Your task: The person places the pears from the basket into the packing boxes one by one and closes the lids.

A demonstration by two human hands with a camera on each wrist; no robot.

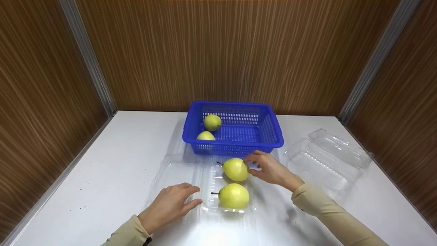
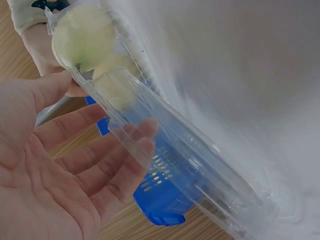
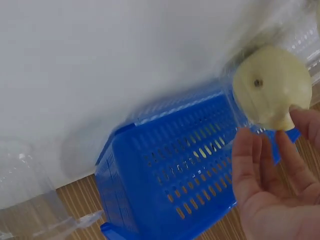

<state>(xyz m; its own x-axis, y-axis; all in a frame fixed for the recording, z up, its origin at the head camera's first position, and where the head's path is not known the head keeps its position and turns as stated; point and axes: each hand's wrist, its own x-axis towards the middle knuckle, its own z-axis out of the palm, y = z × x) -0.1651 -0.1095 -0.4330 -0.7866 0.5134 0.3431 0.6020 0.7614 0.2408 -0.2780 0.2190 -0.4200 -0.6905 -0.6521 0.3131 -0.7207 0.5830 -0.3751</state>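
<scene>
At one yellow pear point(image 1: 235, 169), right hand point(image 1: 269, 168), fingers bent.

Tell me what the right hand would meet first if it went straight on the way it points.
The farther pear in the clear box, right in front of the right hand; whether they already touch is hard to tell.

Wood-grain panels point(image 1: 218, 51) mark this a work booth.
</scene>
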